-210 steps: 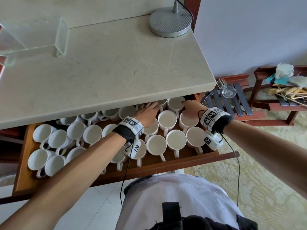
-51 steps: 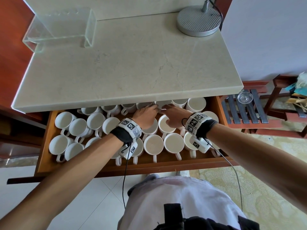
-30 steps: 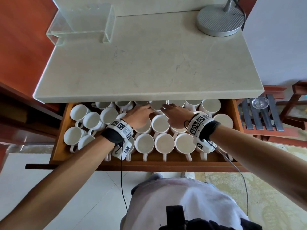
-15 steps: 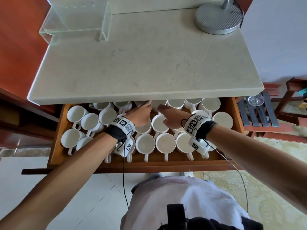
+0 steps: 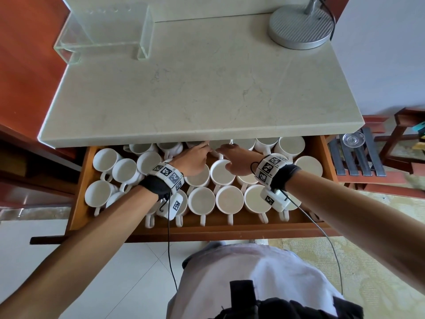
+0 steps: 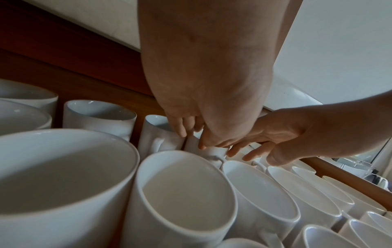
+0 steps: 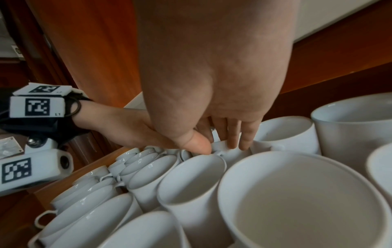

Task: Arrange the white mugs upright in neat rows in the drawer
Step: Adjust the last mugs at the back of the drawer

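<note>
Both hands reach into back of open wooden drawer (image 5: 79, 192), under edge of stone table (image 5: 207, 88). Left hand (image 5: 192, 158) and right hand (image 5: 238, 161) meet at one white mug (image 7: 231, 151) in back row. Right thumb and fingers (image 7: 232, 132) pinch its handle. Left fingers (image 6: 182, 125) curl over mug wall just beside; firm grip or mere touch: cannot tell. White mugs (image 5: 228, 200) fill drawer upright: tidy rows right and front, crowded and askew at left. Lamp base (image 5: 301, 27) and clear acrylic stand (image 5: 103, 31) on table.
</note>
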The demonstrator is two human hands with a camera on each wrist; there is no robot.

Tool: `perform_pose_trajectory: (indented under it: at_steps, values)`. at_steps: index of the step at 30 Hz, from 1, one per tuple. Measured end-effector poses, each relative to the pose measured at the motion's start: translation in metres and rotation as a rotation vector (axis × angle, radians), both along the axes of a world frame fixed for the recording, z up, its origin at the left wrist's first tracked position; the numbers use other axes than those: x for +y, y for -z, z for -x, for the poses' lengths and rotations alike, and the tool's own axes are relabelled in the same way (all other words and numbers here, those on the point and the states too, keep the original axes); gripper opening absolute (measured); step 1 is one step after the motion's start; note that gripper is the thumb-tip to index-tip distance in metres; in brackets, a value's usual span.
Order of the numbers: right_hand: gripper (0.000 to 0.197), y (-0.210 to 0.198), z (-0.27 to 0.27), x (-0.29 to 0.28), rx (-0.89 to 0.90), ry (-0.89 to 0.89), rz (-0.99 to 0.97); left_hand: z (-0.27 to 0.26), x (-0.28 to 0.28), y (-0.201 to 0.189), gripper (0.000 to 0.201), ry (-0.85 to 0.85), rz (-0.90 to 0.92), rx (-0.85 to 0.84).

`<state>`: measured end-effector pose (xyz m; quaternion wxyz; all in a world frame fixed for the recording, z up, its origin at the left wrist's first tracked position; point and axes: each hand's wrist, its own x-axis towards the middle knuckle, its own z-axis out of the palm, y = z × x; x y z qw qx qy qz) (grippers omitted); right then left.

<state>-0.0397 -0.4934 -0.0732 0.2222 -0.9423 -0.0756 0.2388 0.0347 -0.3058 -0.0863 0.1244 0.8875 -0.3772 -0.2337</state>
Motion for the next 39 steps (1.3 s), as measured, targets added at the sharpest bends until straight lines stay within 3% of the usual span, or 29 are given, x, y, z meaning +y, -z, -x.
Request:
perform_pose_trajectory:
  at_steps: [9,16,24,35,39]
  values:
    - [0.055,-0.001,-0.002,0.004,0.021,0.017,-0.026,-0.001,0.006,0.002,0.040,-0.001,0.038,0.015]
    - [0.055,0.002,-0.004,0.004,0.000,0.016,0.035,-0.007,0.031,0.000,0.040,-0.075,-0.098,-0.065]
    - [0.048,0.005,-0.004,0.003,-0.029,0.007,0.112,-0.020,0.031,-0.001,0.018,-0.038,-0.179,-0.088]
    - [0.047,0.005,0.001,0.006,-0.102,-0.029,0.200,-0.025,0.027,0.005,0.022,-0.019,-0.195,-0.089]
    - [0.049,0.007,0.005,0.015,-0.174,-0.048,0.262,-0.022,0.031,0.003,0.045,0.010,-0.160,-0.077]
